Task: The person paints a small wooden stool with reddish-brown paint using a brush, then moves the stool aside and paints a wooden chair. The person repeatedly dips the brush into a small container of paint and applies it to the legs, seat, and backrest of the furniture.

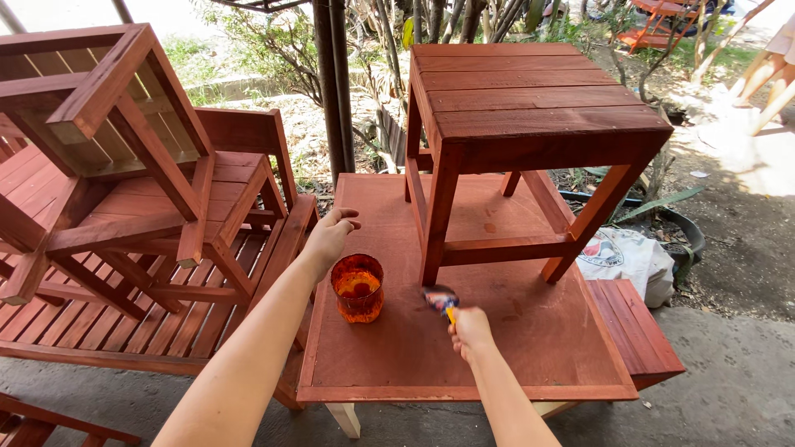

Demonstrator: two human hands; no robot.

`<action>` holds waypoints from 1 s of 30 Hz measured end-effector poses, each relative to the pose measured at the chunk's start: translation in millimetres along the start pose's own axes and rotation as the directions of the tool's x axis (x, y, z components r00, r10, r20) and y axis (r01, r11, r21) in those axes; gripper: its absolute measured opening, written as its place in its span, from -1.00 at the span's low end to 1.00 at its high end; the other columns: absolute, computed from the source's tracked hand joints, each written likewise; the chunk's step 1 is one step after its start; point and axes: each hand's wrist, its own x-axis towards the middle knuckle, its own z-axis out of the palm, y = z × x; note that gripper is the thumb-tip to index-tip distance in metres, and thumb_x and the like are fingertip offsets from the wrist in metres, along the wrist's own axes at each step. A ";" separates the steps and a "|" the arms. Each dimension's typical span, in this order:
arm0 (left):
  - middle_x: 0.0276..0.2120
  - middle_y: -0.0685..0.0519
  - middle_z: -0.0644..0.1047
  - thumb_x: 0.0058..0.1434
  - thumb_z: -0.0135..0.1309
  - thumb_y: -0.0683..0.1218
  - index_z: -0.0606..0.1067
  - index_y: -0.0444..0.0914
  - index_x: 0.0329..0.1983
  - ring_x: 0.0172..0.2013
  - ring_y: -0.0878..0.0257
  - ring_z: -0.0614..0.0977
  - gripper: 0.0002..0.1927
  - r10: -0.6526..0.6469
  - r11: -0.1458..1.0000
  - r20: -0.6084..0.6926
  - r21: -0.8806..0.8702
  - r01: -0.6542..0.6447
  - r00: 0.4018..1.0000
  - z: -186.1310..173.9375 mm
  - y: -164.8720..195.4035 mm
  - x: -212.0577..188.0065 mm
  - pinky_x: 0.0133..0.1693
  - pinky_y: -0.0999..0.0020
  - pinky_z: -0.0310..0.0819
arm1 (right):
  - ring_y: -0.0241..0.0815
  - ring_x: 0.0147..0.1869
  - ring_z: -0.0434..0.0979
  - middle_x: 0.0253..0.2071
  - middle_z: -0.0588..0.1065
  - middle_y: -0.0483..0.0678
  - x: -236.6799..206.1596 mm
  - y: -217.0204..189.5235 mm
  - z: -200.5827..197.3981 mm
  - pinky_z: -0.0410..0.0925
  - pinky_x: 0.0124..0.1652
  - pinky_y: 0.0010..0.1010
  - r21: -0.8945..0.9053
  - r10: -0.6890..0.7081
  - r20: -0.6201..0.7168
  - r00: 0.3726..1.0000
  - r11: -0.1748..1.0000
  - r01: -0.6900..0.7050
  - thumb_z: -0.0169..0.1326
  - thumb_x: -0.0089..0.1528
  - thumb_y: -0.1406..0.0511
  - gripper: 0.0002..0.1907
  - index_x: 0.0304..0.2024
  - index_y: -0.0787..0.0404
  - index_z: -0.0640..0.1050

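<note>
Head view, looking down over a flat reddish-brown board tabletop (397, 356). Right hand (470, 329) at about 6 o'clock on the board, fist closed round the yellow handle of a small paintbrush (443, 300), dark bristles pointing toward 11 o'clock, just beside the near front leg of a red-stained wooden slatted stool (530, 124). Stool upright on the board at 12 to 1 o'clock, 4 slats across its seat. Left hand (330, 236) at about 9 o'clock, fingers loosely curled, resting at the board's left edge, holding nothing. Orange-tinted clear glass jar (358, 287) with reddish stain inside, between the 2 hands, just below the left hand and apart from the brush. Stacked red-stained wooden furniture (124, 182) at 9 to 10 o'clock beyond the board, 1 piece tipped on top of another. White printed sack (625, 258) on the ground at 3 o'clock, beside a dark tyre-like ring (687, 236).
</note>
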 end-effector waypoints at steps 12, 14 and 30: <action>0.16 0.05 0.52 0.38 -0.22 -0.09 0.38 -0.19 0.30 0.28 0.17 0.42 -0.57 0.077 0.996 0.006 0.037 -0.077 0.997 0.6 41.5 -3.4 0.30 0.16 0.20 | -0.37 -0.65 0.10 -0.54 0.37 -0.04 -93.2 -111.4 9.1 0.02 -0.63 -0.50 0.130 -0.251 0.017 0.968 0.960 0.247 -0.04 0.35 0.28 -0.82 -0.06 0.24 0.38; 0.14 0.05 0.54 0.39 -0.21 -0.09 0.39 -0.19 0.28 0.27 0.17 0.43 -0.58 0.100 0.994 -0.001 0.032 -0.100 0.995 1.2 45.4 -2.2 0.30 0.18 0.21 | -0.39 -0.65 0.11 -0.53 0.37 -0.04 -116.6 -132.6 9.1 0.01 -0.64 -0.52 0.152 -0.308 0.028 0.951 0.942 0.301 -0.06 0.36 0.27 -0.80 -0.05 0.27 0.40; 0.09 0.03 0.56 0.39 -0.20 -0.09 0.40 -0.22 0.26 0.21 0.19 0.46 -0.60 0.215 0.977 -0.041 0.009 -0.215 0.976 -20.2 56.5 -5.4 0.26 0.25 0.23 | -0.41 -0.71 0.10 -0.55 0.36 -0.04 -227.3 -227.0 14.4 -0.02 -0.71 -0.56 0.353 -0.732 0.053 0.679 0.650 0.673 -0.10 0.38 0.27 -0.86 -0.06 0.18 0.33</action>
